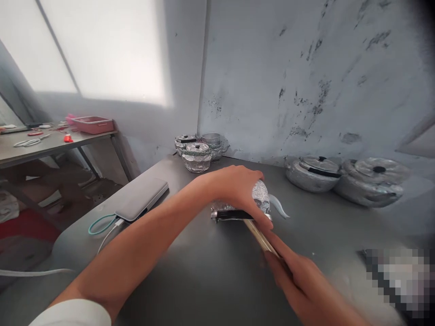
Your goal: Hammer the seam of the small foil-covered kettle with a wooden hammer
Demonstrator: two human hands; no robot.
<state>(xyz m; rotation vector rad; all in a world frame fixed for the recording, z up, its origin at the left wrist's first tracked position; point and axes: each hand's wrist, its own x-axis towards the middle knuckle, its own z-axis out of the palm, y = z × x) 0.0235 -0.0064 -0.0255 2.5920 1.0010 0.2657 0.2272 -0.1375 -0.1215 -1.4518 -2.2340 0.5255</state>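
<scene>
My left hand (236,183) is wrapped over the top of a small silver kettle (262,194) on the grey table. A black handle bar (231,215) lies along the kettle's near side, and a pale curved spout (279,207) sticks out to the right. My left thumb presses down near the right end of that bar. My right hand (294,274) grips a wooden stick (255,233), whose far end meets or passes under the black bar. That far end is hidden, so what it carries cannot be told.
Several small silver kettles (197,156) stand at the far corner. Two larger kettles (314,174) sit by the wall at right. A grey power bank (142,199) with cables lies left. Another table (20,149) holds a pink basket (93,124) and scissors (29,142); a person's legs show beneath.
</scene>
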